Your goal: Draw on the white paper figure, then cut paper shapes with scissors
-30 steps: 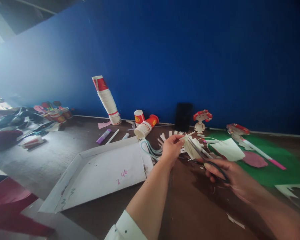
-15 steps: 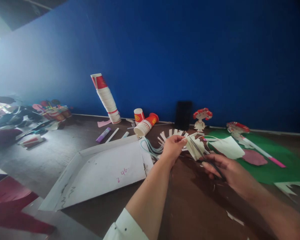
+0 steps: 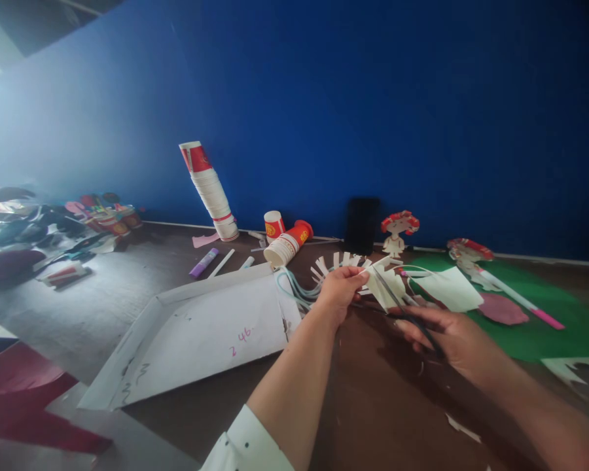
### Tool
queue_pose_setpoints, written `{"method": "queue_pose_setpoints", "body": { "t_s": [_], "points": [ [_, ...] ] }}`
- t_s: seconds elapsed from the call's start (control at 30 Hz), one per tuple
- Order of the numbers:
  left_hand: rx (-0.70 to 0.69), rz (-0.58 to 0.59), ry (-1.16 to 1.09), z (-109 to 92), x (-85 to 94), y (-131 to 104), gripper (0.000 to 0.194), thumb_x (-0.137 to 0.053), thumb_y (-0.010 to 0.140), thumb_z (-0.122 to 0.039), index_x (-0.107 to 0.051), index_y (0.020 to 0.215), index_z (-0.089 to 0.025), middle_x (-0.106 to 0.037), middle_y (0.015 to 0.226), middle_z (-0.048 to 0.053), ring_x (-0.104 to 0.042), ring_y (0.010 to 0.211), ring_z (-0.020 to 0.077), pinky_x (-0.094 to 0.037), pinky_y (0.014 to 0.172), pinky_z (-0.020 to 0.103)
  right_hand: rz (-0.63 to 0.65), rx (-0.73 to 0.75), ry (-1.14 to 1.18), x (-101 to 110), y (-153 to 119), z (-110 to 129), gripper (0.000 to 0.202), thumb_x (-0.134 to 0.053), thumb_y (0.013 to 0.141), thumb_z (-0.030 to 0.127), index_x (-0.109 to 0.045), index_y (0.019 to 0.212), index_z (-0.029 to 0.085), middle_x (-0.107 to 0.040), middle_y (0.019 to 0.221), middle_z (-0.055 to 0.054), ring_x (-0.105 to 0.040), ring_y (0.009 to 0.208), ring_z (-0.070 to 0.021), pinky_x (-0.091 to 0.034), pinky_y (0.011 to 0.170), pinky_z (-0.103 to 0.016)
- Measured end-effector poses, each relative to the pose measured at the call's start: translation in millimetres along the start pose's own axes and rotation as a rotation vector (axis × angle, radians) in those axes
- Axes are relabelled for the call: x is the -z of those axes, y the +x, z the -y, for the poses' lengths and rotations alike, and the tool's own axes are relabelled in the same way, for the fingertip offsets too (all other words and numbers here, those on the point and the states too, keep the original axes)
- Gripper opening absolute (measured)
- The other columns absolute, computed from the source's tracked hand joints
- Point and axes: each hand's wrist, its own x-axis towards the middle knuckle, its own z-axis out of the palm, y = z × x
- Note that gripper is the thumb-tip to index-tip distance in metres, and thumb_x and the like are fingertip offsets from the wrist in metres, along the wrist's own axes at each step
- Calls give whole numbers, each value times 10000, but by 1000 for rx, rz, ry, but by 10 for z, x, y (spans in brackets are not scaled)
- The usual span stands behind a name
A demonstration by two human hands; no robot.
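Note:
My left hand [image 3: 342, 288] pinches the left edge of a small cream paper piece [image 3: 387, 294]. In my right hand [image 3: 439, 327] is a pair of dark scissors [image 3: 415, 318], its fingers around the handles. The blades stand apart, one across the front of the paper and the other low at its lower edge. Just behind my left hand lies a white paper shape with fringed strips [image 3: 341, 260]. A larger cream sheet [image 3: 449, 289] rests to the right of the scissors, beside a pink paper piece [image 3: 503, 309].
A white box lid [image 3: 211, 333] lies left of my arm. Behind it are a leaning paper cup stack [image 3: 211, 196], toppled cups [image 3: 287, 245] and a purple glue stick [image 3: 204, 262]. A black phone [image 3: 362, 226], paper doll [image 3: 399, 235] and green sheet [image 3: 564, 294] stand or lie farther right.
The scissor blades have spread apart, the lower one now showing beneath the paper. Both hands stay almost in place, and the whole view has shifted slightly.

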Motion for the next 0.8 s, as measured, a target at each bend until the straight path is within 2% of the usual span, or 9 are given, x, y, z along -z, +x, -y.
{"method": "queue_pose_setpoints", "body": {
  "t_s": [0.13, 0.27, 0.43, 0.57, 0.8],
  "points": [
    [-4, -6, 25, 5, -2, 3, 169, -828, 784, -211, -679, 731, -151, -548, 619, -37, -433, 558, 72, -335, 531, 204, -18, 14, -60, 9, -7, 27, 709, -862, 542, 752, -889, 1038, 246, -684, 675, -27, -544, 613, -178, -437, 558, -303],
    [-16, -18, 75, 9, 1, 13, 147, -814, 805, -203, -692, 742, -150, -596, 663, -22, -454, 568, 73, -349, 543, 207, -27, 28, -118, 21, 3, 18, 691, -829, 588, 758, -889, 1037, 237, -652, 629, -20, -527, 584, -175, -415, 535, -299],
    [-14, -28, 130, 4, 13, 14, 120, -815, 813, -210, -722, 760, -153, -598, 654, -24, -433, 547, 73, -378, 572, 224, -41, 19, -119, 21, 4, 9, 696, -834, 572, 784, -892, 1012, 247, -712, 707, -46, -551, 607, -185, -448, 539, -306],
    [-7, -25, 142, -7, 16, 4, 89, -784, 831, -185, -736, 765, -152, -591, 632, -23, -434, 546, 81, -378, 572, 227, -30, 28, -112, 20, -2, 20, 714, -820, 574, 802, -895, 1014, 245, -700, 681, -39, -543, 588, -178, -449, 533, -301],
    [-3, -24, 156, -12, 13, 0, 104, -777, 842, -168, -728, 752, -149, -586, 630, -24, -431, 532, 74, -362, 565, 229, -57, 59, -158, 50, 33, -50, 646, -833, 616, 729, -899, 1023, 232, -671, 666, -34, -533, 590, -167, -416, 518, -277]
  ]
}}
